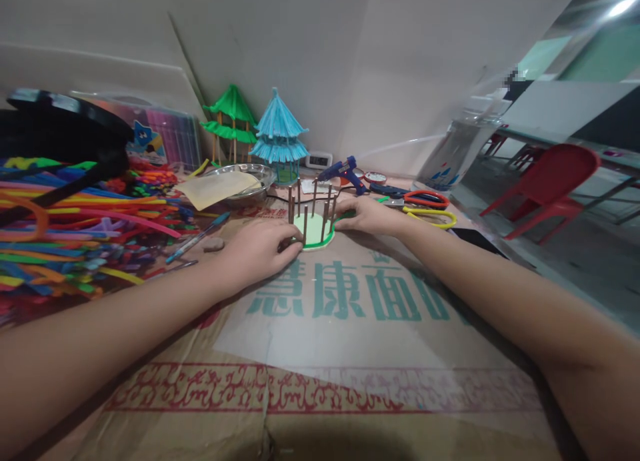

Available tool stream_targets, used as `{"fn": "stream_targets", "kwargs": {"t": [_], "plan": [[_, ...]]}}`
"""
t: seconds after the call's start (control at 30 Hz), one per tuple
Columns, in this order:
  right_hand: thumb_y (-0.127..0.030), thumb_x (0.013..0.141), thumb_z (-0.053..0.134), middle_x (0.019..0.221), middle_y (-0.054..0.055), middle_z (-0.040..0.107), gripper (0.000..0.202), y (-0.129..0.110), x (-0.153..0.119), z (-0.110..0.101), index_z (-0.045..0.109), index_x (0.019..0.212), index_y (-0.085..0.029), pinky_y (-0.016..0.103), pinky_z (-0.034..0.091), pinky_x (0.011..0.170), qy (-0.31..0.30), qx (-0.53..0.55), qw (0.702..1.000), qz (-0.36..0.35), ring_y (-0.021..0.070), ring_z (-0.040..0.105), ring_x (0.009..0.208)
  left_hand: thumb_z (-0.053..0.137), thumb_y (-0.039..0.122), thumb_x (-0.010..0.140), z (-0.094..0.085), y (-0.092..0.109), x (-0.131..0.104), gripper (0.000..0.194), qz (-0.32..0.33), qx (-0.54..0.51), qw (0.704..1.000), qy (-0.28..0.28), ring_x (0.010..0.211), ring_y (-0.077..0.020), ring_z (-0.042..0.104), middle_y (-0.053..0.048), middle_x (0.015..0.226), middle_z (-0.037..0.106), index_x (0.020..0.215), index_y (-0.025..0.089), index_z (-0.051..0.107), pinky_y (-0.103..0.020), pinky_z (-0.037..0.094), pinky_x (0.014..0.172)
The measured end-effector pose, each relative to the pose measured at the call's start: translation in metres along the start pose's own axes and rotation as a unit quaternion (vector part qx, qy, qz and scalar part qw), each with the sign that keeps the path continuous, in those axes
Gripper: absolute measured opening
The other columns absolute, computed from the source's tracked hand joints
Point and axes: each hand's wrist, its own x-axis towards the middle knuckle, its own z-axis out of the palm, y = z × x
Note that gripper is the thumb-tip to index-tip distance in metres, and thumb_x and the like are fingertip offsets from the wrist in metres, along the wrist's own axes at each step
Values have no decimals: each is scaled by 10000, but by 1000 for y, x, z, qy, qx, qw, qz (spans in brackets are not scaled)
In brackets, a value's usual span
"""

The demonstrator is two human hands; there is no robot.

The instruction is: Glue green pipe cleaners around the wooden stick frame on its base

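A small round pale-green base [311,229] lies on the cardboard, with several brown sticks [305,224] standing upright around its edge. A green pipe cleaner [327,240] runs along the near and right side of its rim. My left hand [267,248] grips the base at its left edge, thumb and forefinger closed by a stick. At the right, my right hand [367,216] pinches the loose end of the green pipe cleaner beside the rim; its fingertips are partly hidden.
Colourful pipe cleaners [90,228] heap up at left, near a pen [197,238]. Behind stand a green pavilion model [233,118], a blue pavilion model [279,131], a metal bowl [265,176] and a glue gun [345,172]. Scissors [425,200] and a plastic container [450,151] lie right.
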Motion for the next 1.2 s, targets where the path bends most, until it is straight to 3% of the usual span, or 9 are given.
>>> {"fn": "stream_targets", "kwargs": {"t": [0.2,0.37,0.5,0.63,0.9,1.0,1.13,1.2], "plan": [[-195,827,643,1188,9,740,341,0,3,-4,752,1148,-231,341,426,1052,-60,37,995,-70,233,639,1144,512,313,933,1,0,-2,236,15,-14,1000,20,898,-236,662,-64,941,733,951,185,708,-344,468,805],[-272,830,656,1156,2,747,331,-2,-9,-7,750,1143,-213,315,470,972,-58,7,998,-24,238,658,1100,535,323,933,3,-5,-2,229,24,-43,998,26,909,-236,652,-68,929,725,938,179,713,-348,474,824],[-310,816,695,1043,-9,769,296,-16,-34,-3,766,1090,-224,281,512,815,-13,-49,996,78,229,690,965,566,325,932,4,-10,1,215,33,-73,997,20,931,-226,645,-72,953,723,932,171,716,-335,477,844],[-290,833,687,983,13,779,302,-32,-54,6,756,1117,-213,284,519,771,27,-50,986,160,221,705,889,578,332,935,4,-12,2,210,30,-79,996,17,944,-218,639,-62,964,730,934,183,725,-329,472,851],[-280,850,685,1072,31,768,198,-24,-59,19,762,1026,-231,334,507,880,80,-6,990,118,240,691,990,582,337,927,2,-11,2,207,20,-91,996,8,937,-216,639,-55,957,737,918,195,732,-339,473,857],[-275,847,680,1021,34,758,207,-22,-58,22,737,1038,-220,314,496,822,97,-10,987,126,218,679,931,587,343,918,1,-10,3,205,19,-95,995,8,924,-215,644,-52,943,743,906,197,731,-332,475,838],[-293,820,691,866,15,701,367,-18,-57,25,660,1172,-196,273,446,660,117,-24,984,131,184,633,767,583,348,916,-1,-7,3,215,15,-97,995,5,934,-216,651,-55,956,747,901,193,732,-328,475,845],[-287,811,690,861,12,691,352,-16,-57,25,667,1151,-198,271,444,669,117,-17,985,122,181,626,766,591,364,907,-4,-7,3,220,-3,-106,994,-5,923,-215,657,-51,964,747,910,197,734,-328,480,835]]}}
